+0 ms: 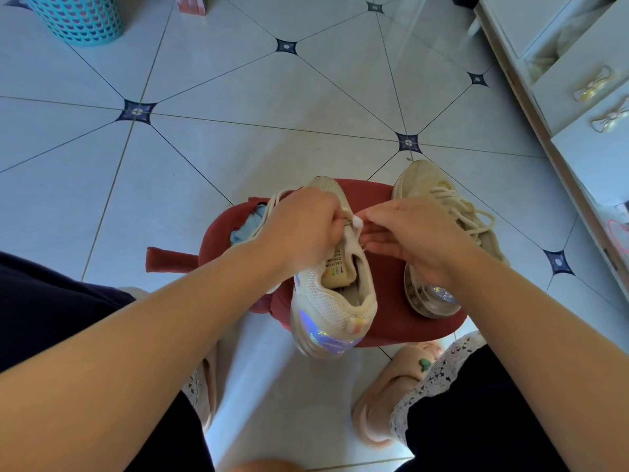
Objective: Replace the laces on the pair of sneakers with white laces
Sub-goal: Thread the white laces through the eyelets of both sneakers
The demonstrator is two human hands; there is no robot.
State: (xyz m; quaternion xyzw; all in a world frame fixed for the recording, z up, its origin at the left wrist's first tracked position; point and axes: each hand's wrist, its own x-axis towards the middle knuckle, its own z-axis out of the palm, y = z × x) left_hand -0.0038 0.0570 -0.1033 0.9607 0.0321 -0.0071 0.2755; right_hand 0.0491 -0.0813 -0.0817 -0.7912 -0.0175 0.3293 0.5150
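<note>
Over the floor (pixel 238 97), the left hand (pixel 301 229) grips the sneaker (pixel 335 301) and the right hand (pixel 412 233) pinches the lace (pixel 356 220), which a loose pinch could drop.

The only writing I could read sat on the inner face of the tongue (pixel 337 267) of the sneaker (pixel 326 301). It lay just below the curled fingers (pixel 335 229) of the left hand (pixel 303 229), and left of the right hand (pixel 415 233), whose fingertips pinched the white lace (pixel 357 220). Turned sideways to me, small dark print ran "CALIFOR" and beside it "DREAM", as much of each line as showed. A third line was too small to make out. Farther from the fingers stood larger digits, "197".
</note>
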